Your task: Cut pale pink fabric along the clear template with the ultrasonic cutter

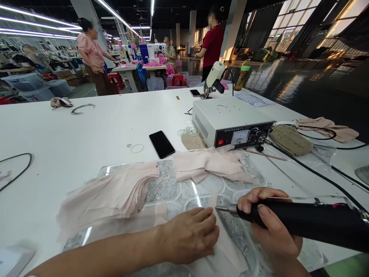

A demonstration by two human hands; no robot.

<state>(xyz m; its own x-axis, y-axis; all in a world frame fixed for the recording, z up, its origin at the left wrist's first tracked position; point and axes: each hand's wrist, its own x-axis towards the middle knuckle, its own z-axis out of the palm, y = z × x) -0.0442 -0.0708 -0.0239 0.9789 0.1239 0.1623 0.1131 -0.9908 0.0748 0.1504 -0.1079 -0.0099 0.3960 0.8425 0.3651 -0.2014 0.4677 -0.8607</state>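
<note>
My right hand (276,223) is wrapped round a black handheld welding tool (311,219), whose narrow metal tip points left. That tip lies close to the top of a pale pink fabric piece (223,244); whether they touch I cannot tell. The fingers of my left hand (193,234) are bent and pressed together on this fabric, just left of the tip. Beneath lies a clear, grey-patterned mat (165,188). A fanned stack of pale pink fabric pieces (115,192) rests on its left, and another fabric pile (213,165) lies along its far edge.
A cable (314,169) runs from the tool to a grey control box (233,119) with a dial. Left of it lie a black phone (162,144) and elastic loops (188,131). A bottle (241,77) stands farther back on the white table (86,134). Other people are beyond it.
</note>
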